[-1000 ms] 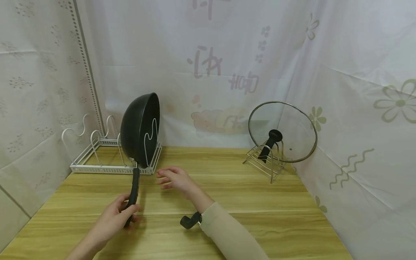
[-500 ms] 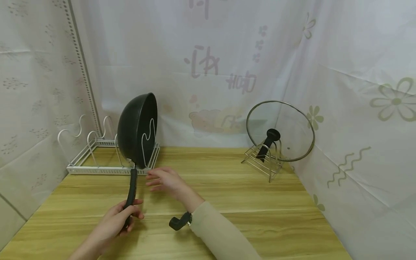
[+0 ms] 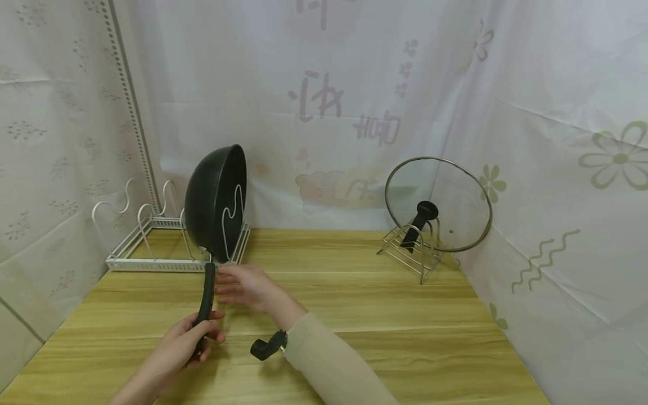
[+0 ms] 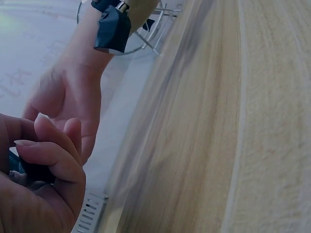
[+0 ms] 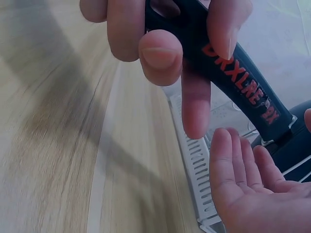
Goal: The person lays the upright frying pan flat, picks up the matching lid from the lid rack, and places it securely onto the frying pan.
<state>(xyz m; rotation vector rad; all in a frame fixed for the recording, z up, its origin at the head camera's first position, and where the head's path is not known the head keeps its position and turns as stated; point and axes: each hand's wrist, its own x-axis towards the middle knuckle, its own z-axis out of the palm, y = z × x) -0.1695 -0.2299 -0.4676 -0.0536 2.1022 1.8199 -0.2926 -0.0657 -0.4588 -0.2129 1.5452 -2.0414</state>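
Observation:
A black wok (image 3: pixel 202 202) stands on its side in the right-hand end of a white wire rack (image 3: pixel 157 265), its opening facing right. Its handle (image 3: pixel 208 289) points towards me, with red lettering visible in the right wrist view. My left hand (image 3: pixel 177 340) grips the handle near its free end, thumb on one side and curled fingers (image 4: pixel 60 160) on the other. Just right of the handle's upper part is my right hand (image 3: pixel 250 288), fingers extended. In the right wrist view these straight fingers (image 5: pixel 238 165) lie close below the handle, apparently apart from it.
A glass lid (image 3: pixel 463 191) with a metal rim and black knob (image 3: pixel 427 210) leans in a small wire stand (image 3: pixel 422 264) at the right. Left of the wok, white hooks (image 3: pixel 144 225) rise from the rack. Patterned curtains enclose the wooden table (image 3: pixel 354 315). A black strap-like piece (image 3: pixel 267 346) hangs at my right wrist.
My right hand has moved left, closer to the wok's handle. The left hand keeps its grip on the handle, and its fingers have shifted slightly. The wok stays in the rack.

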